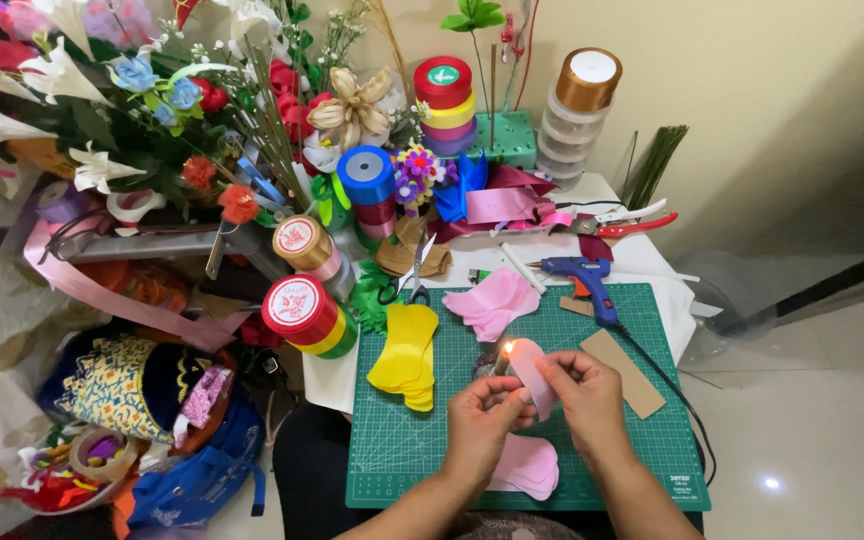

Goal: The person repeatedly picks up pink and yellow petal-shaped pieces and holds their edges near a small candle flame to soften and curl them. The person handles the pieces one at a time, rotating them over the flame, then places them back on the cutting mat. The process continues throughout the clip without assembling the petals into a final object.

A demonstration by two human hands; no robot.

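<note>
Both my hands hold one pink petal-shaped piece over a green cutting mat. My left hand pinches its lower left edge and my right hand pinches its right edge. The top of the piece is next to a small candle flame. Another pink petal piece lies on the mat below my hands. A pile of pink petals and a stack of yellow petals lie on the mat farther up.
A blue glue gun lies at the mat's top right, a brown cardboard strip beside it. Scissors, red-handled cutters, ribbon spools and artificial flowers crowd the back and left. Bags lie on the floor at left.
</note>
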